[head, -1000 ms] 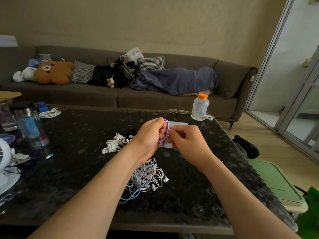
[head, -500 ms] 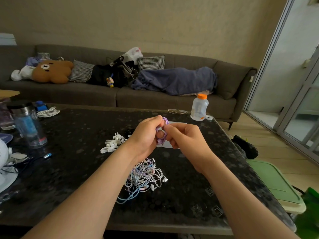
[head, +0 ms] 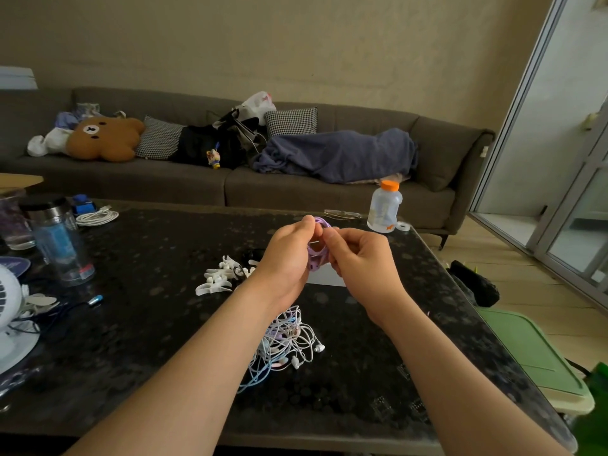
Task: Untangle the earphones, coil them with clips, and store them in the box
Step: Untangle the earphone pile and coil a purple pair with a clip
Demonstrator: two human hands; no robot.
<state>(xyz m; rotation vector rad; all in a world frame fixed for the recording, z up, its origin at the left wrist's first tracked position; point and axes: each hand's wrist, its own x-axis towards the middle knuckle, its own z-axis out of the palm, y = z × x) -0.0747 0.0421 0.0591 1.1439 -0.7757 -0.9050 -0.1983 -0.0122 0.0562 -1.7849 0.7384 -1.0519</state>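
A coiled purple earphone cable [head: 317, 248] is held above the dark speckled stone table [head: 138, 330], pinched between the curled fingers of the left hand [head: 288, 255] and the right hand [head: 362, 258]; a tangled heap of white, blue and purple earphones [head: 283, 343] is seen lying below the wrists; white plastic clips [head: 220, 274] are scattered just left of the left hand.

You can read no text here: marks on the bottle [head: 384, 205] and the plastic bag [head: 260, 102] are too blurred.
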